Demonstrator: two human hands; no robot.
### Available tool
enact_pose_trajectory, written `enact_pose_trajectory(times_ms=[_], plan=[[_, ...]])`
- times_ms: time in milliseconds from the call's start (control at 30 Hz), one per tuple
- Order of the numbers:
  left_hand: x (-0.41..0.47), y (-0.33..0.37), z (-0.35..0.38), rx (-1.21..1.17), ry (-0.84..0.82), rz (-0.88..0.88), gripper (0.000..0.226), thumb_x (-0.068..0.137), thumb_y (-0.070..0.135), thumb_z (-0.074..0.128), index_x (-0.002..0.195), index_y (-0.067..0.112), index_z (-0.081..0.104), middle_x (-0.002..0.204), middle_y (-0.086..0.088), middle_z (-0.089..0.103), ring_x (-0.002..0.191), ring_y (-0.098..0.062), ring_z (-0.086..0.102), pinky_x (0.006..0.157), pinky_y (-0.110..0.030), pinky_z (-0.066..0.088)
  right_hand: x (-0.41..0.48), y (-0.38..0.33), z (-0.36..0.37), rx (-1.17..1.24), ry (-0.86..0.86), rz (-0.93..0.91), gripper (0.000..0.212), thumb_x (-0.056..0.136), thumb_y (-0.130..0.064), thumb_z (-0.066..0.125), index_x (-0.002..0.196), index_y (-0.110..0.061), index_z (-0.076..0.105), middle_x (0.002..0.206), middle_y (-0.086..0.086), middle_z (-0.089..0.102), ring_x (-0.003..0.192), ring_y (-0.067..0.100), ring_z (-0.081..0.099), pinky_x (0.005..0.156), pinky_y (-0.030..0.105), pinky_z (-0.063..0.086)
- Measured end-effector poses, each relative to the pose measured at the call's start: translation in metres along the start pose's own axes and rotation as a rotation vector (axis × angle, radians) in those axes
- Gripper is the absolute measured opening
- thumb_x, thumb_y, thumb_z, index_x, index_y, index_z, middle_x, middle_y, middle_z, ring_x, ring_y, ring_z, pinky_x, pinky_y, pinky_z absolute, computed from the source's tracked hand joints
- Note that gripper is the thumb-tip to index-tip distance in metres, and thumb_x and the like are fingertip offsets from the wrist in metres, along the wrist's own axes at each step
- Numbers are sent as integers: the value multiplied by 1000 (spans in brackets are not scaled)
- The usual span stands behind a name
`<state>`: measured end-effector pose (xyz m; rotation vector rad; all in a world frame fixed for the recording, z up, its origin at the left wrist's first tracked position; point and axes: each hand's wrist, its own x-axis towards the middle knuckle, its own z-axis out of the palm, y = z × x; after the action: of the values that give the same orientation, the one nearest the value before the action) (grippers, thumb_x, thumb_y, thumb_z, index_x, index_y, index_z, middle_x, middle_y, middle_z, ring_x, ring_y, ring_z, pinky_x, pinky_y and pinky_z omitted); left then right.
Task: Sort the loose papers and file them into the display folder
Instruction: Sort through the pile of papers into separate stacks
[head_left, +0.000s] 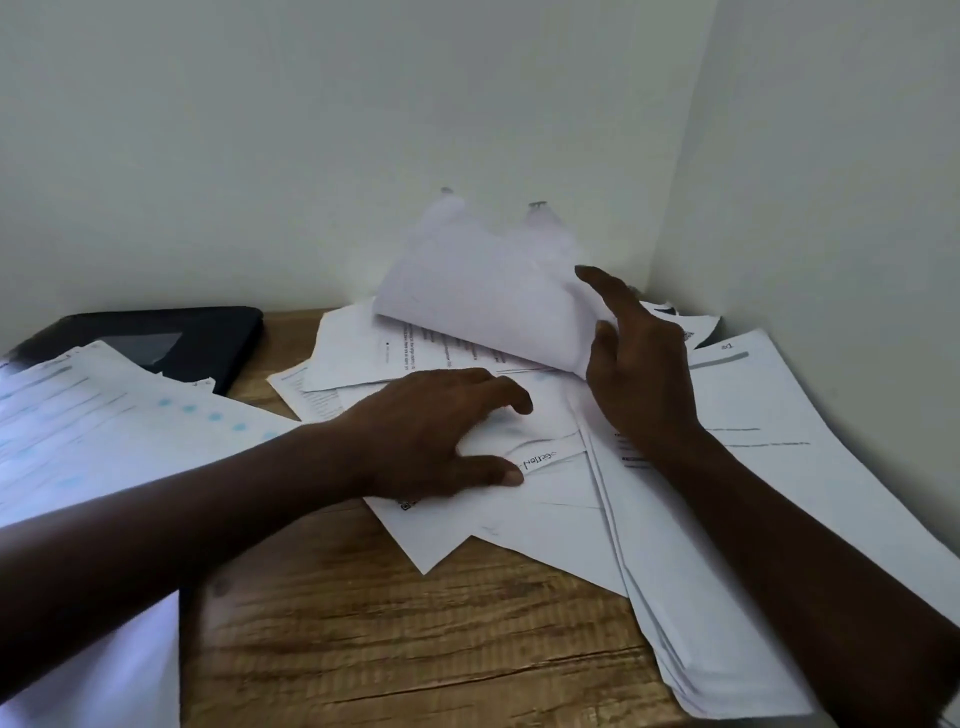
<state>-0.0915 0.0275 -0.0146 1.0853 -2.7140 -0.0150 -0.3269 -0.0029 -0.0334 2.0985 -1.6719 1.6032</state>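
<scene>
Left hand (431, 436) spread, pressing on loose papers (550, 514), right hand (644, 374) straight-fingered against lifted, curled sheet (483, 291), grip unclear, black folder (218, 332) beyond left forearm.
</scene>
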Motion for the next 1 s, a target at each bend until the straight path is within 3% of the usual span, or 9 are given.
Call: enact_pose_trajectory(times_ms=[133,233,300,367,467,633,800,867,1000], plan=[[10,-15,-6,2,40,64,45,98,49,63,140,40,48,134,17,61,117,-6,59,96,-25,43,3,5,-1,12,15,6,66,90,4,47,147,-28,54,103,10,74,81,25,63,82,36,48],[11,-17,-11,74,74,144,39,104,29,51,139,44,44,147,13,51,105,-16,64,81,-34,51,5,9,-1,21,11,20,66,90,4,47,148,-28,53,88,6,69,72,21,55,78,35,46],[10,-15,-10,192,66,234,37,101,29,42,133,46,52,156,10,42,99,-19,68,69,-35,54,6,11,-1,24,4,29,66,91,4,47,148,-28,53,86,4,68,72,19,52,77,32,44],[9,-9,-6,227,75,221,31,102,47,41,125,45,61,161,9,38,117,-20,65,76,-38,57,6,12,0,24,2,32,65,91,5,47,147,-27,54,99,8,73,80,23,58,79,28,42],[12,-1,1,231,88,151,55,94,75,46,132,39,62,167,3,31,137,-23,52,104,-43,49,7,12,1,14,-3,34,64,91,4,46,146,-28,55,114,9,73,95,26,64,87,28,44],[24,6,-2,249,86,330,32,103,54,50,126,36,63,160,-3,38,133,-25,54,118,-53,32,7,13,1,2,-14,36,63,91,4,45,145,-26,56,120,8,72,106,26,64,92,29,45],[26,1,-4,390,-112,78,81,84,93,28,139,42,57,159,12,41,149,-14,34,124,-50,17,8,15,3,-1,-30,26,60,92,1,46,143,-29,56,107,8,73,84,25,62,86,36,49],[28,-3,-7,377,-112,47,73,88,87,32,139,41,58,150,15,52,141,-10,45,122,-46,21,8,16,4,-4,-60,-7,58,92,0,47,141,-28,58,104,2,73,81,22,60,85,35,48],[30,-13,-5,494,-2,186,49,97,55,33,128,32,63,113,5,73,101,-19,69,104,-43,44,6,14,4,34,-82,-83,56,91,1,49,138,-26,61,125,-4,71,106,19,63,96,30,45]])
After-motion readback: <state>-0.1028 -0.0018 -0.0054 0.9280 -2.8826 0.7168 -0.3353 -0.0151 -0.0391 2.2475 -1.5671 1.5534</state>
